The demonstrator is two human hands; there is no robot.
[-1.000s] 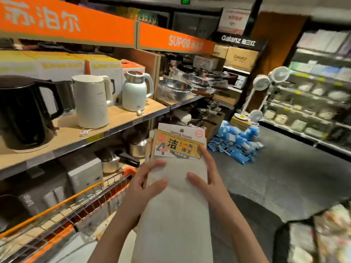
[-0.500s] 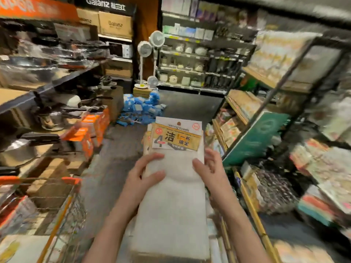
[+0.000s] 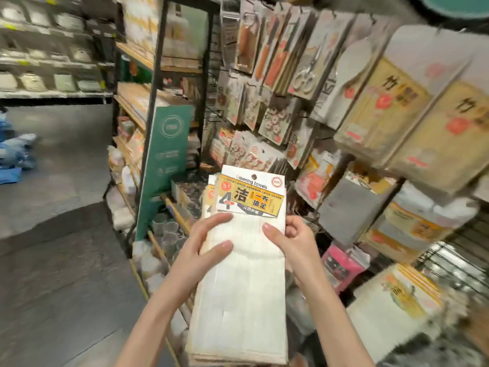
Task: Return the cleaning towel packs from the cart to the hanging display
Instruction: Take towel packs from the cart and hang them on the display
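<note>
A single head-worn wide-angle camera looks forward and down along a shop aisle, close over the wearer's forearms at lower centre. A hanging display (image 3: 304,83) fills the upper right of the frame; grey floor (image 3: 58,260) spreads across the left.

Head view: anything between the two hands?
Only the stack of cleaning towel packs; left hand and right hand grip its opposite edges, shown in head view.

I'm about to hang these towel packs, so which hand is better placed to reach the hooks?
Probably the right hand: it grips the cleaning towel packs on the side nearest the hanging display, up and right. The left hand holds the far edge.
</note>
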